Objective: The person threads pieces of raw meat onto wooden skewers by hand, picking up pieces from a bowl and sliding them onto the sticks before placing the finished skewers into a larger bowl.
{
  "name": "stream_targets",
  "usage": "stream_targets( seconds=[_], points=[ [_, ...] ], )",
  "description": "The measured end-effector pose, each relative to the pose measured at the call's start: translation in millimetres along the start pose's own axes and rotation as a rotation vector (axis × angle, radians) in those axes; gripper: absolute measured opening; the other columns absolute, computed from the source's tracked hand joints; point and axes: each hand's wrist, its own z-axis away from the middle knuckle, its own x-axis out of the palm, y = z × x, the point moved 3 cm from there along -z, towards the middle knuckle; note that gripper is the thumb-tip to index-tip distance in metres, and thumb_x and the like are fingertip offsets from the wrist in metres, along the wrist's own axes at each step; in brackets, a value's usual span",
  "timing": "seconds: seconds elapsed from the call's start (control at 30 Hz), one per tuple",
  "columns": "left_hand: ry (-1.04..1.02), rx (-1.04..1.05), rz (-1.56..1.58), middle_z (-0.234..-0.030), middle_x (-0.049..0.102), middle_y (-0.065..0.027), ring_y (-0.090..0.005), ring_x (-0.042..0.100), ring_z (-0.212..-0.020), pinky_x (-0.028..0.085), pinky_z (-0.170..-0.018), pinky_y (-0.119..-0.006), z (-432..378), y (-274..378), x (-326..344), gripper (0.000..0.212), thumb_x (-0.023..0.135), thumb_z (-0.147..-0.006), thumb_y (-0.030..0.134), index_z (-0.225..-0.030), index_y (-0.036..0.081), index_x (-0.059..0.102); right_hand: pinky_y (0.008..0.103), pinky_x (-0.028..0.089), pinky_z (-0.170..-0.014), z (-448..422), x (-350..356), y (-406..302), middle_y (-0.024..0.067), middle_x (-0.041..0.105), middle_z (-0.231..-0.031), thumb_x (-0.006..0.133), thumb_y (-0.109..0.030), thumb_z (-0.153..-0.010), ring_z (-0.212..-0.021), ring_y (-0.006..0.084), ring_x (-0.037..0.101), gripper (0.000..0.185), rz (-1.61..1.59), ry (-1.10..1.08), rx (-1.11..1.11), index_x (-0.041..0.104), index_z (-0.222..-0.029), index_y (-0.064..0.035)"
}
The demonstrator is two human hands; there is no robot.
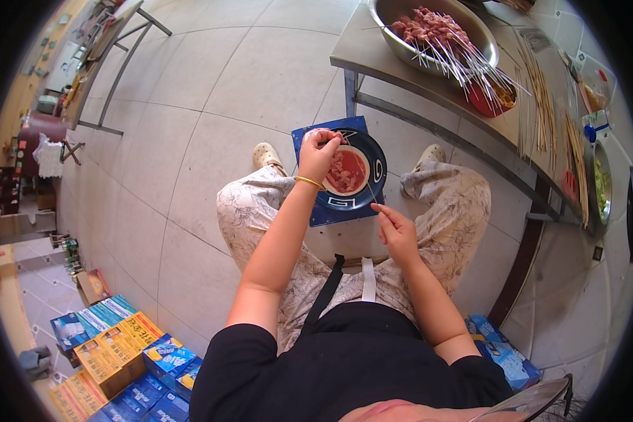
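My left hand (pixel 319 153) is over the far left rim of a dark blue basin (pixel 382 153), its fingers pinched on a small piece of raw meat (pixel 339 138) at the skewer's far end. My right hand (pixel 398 232) holds the near end of that thin metal skewer (pixel 370 189), just outside the basin's near right rim. The skewer slants across the basin. Raw meat pieces (pixel 348 171) lie in reddish liquid inside it. The basin rests on a blue stand (pixel 322 217) between my knees.
A table (pixel 358 45) at the upper right bears a steel bowl (pixel 488 47) of skewered raw meat (pixel 432 31), a red container (pixel 485 103) and wooden skewers (pixel 540 100). Cartons (pixel 116 348) are stacked at the lower left, others (pixel 506 358) at the lower right.
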Motion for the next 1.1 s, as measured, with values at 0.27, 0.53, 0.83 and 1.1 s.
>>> stream_targets(
  seconds=[0.27, 0.53, 0.83, 1.1],
  points=[
    [-0.091, -0.510, 0.697, -0.101, 0.061, -0.0170, -0.0203, 0.061, -0.088, 0.050, -0.080, -0.028, 10.2, 38.2, 5.4, 0.004, 0.052, -0.085, 0.005, -0.088, 0.002, 0.052, 0.0178, 0.032, -0.045, 0.3, -5.5, 4.2, -0.0042, 0.047, -0.063, 0.049, -0.010, -0.091, -0.050, 0.0030, 0.041, 0.025, 0.007, -0.009, -0.003, 0.057, -0.111, 0.0019],
    [-0.165, -0.548, 0.833, -0.107, 0.060, -0.0157, -0.0204, 0.060, -0.096, 0.051, -0.082, -0.026, 10.2, 39.0, 5.8, 0.020, 0.053, -0.089, 0.013, -0.105, 0.001, 0.053, 0.0179, 0.032, -0.045, 0.7, -3.5, 4.8, -0.0042, 0.048, -0.063, 0.050, -0.011, -0.091, -0.050, 0.0030, 0.041, 0.025, 0.008, -0.020, 0.006, 0.058, -0.110, 0.0017],
    [-0.139, -0.545, 0.853, -0.103, 0.061, -0.0129, -0.0175, 0.061, -0.092, 0.052, -0.079, -0.025, 9.1, 32.4, 5.9, 0.019, 0.057, -0.087, 0.011, -0.103, 0.002, 0.053, 0.0181, 0.031, -0.045, 1.2, -2.3, 3.8, -0.0043, 0.046, -0.061, 0.049, -0.012, -0.091, -0.049, 0.0031, 0.040, 0.026, 0.009, -0.045, -0.015, 0.057, -0.111, 0.0024],
    [-0.085, -0.477, 0.848, -0.101, 0.062, -0.0120, -0.0188, 0.061, -0.093, 0.051, -0.081, -0.026, 9.4, 27.5, 5.0, 0.016, 0.057, -0.086, 0.010, -0.100, 0.002, 0.056, 0.0183, 0.030, -0.044, 1.1, -0.4, 4.6, -0.0033, 0.044, -0.058, 0.048, -0.012, -0.091, -0.048, 0.0039, 0.037, 0.026, 0.025, -0.050, -0.005, 0.057, -0.111, 0.0021]
  ],
)
